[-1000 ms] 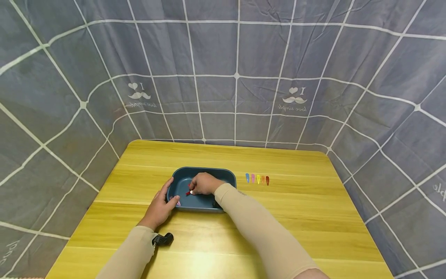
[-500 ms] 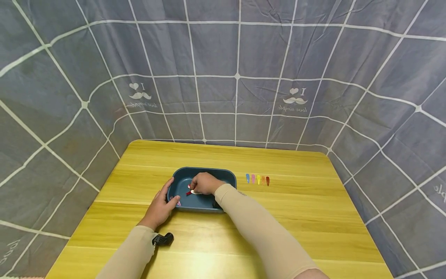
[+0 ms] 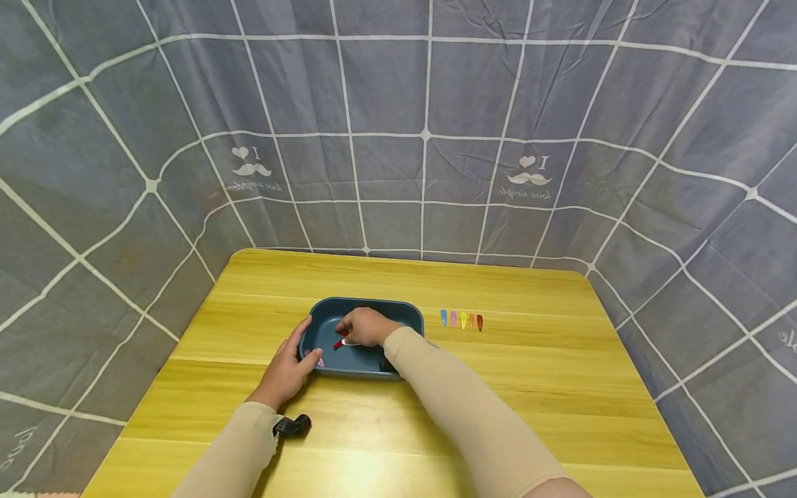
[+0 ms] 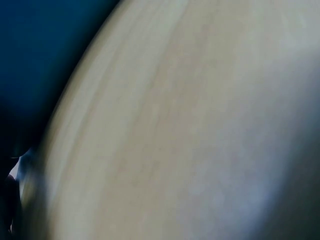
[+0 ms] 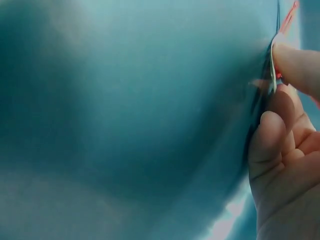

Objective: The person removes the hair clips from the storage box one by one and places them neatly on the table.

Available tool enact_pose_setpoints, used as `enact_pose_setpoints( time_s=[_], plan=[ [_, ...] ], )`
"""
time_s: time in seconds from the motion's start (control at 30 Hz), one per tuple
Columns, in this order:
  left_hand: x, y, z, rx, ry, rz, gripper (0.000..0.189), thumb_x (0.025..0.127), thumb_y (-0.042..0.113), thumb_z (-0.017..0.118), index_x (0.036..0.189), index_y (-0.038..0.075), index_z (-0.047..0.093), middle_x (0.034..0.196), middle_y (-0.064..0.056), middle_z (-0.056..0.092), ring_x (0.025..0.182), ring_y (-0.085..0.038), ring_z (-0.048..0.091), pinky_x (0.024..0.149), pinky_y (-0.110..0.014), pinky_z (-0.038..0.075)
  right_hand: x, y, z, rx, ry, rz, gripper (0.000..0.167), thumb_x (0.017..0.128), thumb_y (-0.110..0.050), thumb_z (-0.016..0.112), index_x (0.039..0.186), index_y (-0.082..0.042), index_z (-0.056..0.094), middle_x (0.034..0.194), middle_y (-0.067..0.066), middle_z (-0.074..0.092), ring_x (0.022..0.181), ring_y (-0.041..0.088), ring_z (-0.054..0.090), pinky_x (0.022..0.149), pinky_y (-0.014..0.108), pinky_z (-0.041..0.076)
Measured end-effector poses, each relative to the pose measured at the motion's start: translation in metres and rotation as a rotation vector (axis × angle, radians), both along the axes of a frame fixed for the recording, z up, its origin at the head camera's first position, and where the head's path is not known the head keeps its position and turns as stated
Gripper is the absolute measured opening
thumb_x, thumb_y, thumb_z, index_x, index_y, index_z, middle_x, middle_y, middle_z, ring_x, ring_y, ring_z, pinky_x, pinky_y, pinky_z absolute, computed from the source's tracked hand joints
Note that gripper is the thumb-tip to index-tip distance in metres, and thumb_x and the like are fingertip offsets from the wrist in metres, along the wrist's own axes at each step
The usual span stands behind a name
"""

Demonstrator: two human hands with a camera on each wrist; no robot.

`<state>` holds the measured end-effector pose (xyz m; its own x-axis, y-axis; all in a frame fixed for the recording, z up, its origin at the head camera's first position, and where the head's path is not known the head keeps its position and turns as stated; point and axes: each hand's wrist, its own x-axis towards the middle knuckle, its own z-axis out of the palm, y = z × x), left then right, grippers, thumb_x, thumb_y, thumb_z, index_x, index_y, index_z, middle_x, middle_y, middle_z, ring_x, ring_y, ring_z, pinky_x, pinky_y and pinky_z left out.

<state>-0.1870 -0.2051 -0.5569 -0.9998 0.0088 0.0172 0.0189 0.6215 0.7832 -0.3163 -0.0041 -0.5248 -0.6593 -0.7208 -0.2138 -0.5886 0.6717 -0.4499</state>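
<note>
A dark blue plastic tray [image 3: 324, 357] with rounded corners stands on the table. My left hand [image 3: 286, 370] grips its left end, thumb over the near rim and fingers along the outside. Inside the tray, my right hand [image 3: 369, 327] reaches down with curled fingers. Its thumb and fingertips pinch a white hair clip [image 5: 273, 65], mostly hidden in the head view. A red hair clip [image 3: 338, 344] pokes out beside the fingertips. Near the left thumb lies a pink hair clip [image 3: 320, 362].
Right of the tray, several hair clips lie in a row: a blue clip [image 3: 444, 317], a pink clip [image 3: 454, 318], a yellow clip [image 3: 463, 319], an orange clip [image 3: 471, 320] and a dark red clip [image 3: 480, 322]. Behind the table [image 3: 535, 387] hangs a grey checked curtain [image 3: 386, 166].
My right fingers shift slightly within the tray, and the forefinger now covers most of the upper red piece. More of the white clip shows than at first. My left hand keeps its place.
</note>
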Motion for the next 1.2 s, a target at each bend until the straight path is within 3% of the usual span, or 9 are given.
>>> enact_pose_setpoints(
  time_s=[0.27, 0.57, 0.73, 0.83, 0.93, 1.07, 1.2],
  plan=[
    [0.0, 0.0006, 0.0005, -0.002, 0.007, -0.002, 0.077, 0.106, 0.037, 0.061, 0.17, 0.027, 0.019, 0.167, -0.026, 0.036, 0.149, -0.051, 0.04, 0.117, -0.073, 0.035, 0.0028, -0.0005, 0.0035, 0.003, 0.018, -0.005, 0.029, 0.099, -0.015, 0.074, 0.127, -0.017, 0.079, 0.107, -0.004, 0.079, 0.087, 0.006, 0.064, 0.084, 0.021, 0.054],
    [0.0004, 0.0001, 0.0, -0.001, 0.011, -0.003, 0.077, 0.106, 0.037, 0.061, 0.17, 0.028, 0.02, 0.168, -0.025, 0.035, 0.149, -0.05, 0.04, 0.117, -0.073, 0.035, 0.0055, -0.0016, 0.009, 0.022, 0.055, -0.004, 0.028, 0.102, -0.011, 0.068, 0.127, -0.019, 0.078, 0.121, -0.005, 0.078, 0.108, 0.01, 0.07, 0.096, 0.023, 0.056],
    [0.0013, 0.0002, 0.0001, 0.001, 0.008, -0.002, 0.077, 0.107, 0.035, 0.061, 0.17, 0.028, 0.019, 0.168, -0.025, 0.035, 0.15, -0.05, 0.04, 0.117, -0.074, 0.035, 0.0064, -0.0009, 0.0093, 0.018, 0.054, -0.02, 0.037, 0.101, -0.007, 0.064, 0.133, -0.021, 0.075, 0.129, -0.005, 0.075, 0.096, 0.008, 0.064, 0.085, 0.019, 0.051],
    [0.0016, 0.0, -0.0002, 0.003, 0.006, -0.002, 0.077, 0.107, 0.036, 0.061, 0.17, 0.029, 0.019, 0.168, -0.025, 0.035, 0.15, -0.05, 0.04, 0.117, -0.074, 0.035, 0.0065, -0.0002, 0.0092, 0.01, 0.012, -0.03, 0.044, 0.102, -0.005, 0.062, 0.141, -0.022, 0.069, 0.13, -0.002, 0.075, 0.083, 0.011, 0.058, 0.073, 0.02, 0.044],
    [0.0018, -0.0002, -0.0002, 0.003, 0.006, -0.003, 0.077, 0.107, 0.037, 0.061, 0.17, 0.029, 0.019, 0.168, -0.025, 0.035, 0.15, -0.05, 0.04, 0.117, -0.074, 0.034, 0.0059, 0.0005, 0.0092, -0.012, -0.028, -0.038, 0.047, 0.101, -0.005, 0.062, 0.145, -0.021, 0.066, 0.132, -0.002, 0.074, 0.08, 0.011, 0.055, 0.07, 0.021, 0.042],
    [0.0015, -0.0007, -0.0007, 0.002, 0.006, -0.005, 0.076, 0.107, 0.037, 0.06, 0.17, 0.028, 0.019, 0.167, -0.026, 0.035, 0.15, -0.05, 0.04, 0.117, -0.073, 0.035, 0.0042, 0.0019, 0.0085, -0.058, -0.067, -0.054, 0.046, 0.1, -0.005, 0.062, 0.143, -0.02, 0.068, 0.14, -0.003, 0.071, 0.093, 0.01, 0.06, 0.08, 0.021, 0.048],
    [0.0014, -0.0011, -0.0005, -0.004, 0.004, -0.002, 0.076, 0.107, 0.039, 0.06, 0.17, 0.029, 0.019, 0.167, -0.025, 0.035, 0.15, -0.05, 0.04, 0.117, -0.073, 0.035, 0.0029, 0.0051, 0.0081, -0.091, -0.091, -0.074, 0.041, 0.099, -0.006, 0.06, 0.136, -0.018, 0.073, 0.135, -0.003, 0.074, 0.105, 0.009, 0.065, 0.091, 0.023, 0.054]
  ],
)
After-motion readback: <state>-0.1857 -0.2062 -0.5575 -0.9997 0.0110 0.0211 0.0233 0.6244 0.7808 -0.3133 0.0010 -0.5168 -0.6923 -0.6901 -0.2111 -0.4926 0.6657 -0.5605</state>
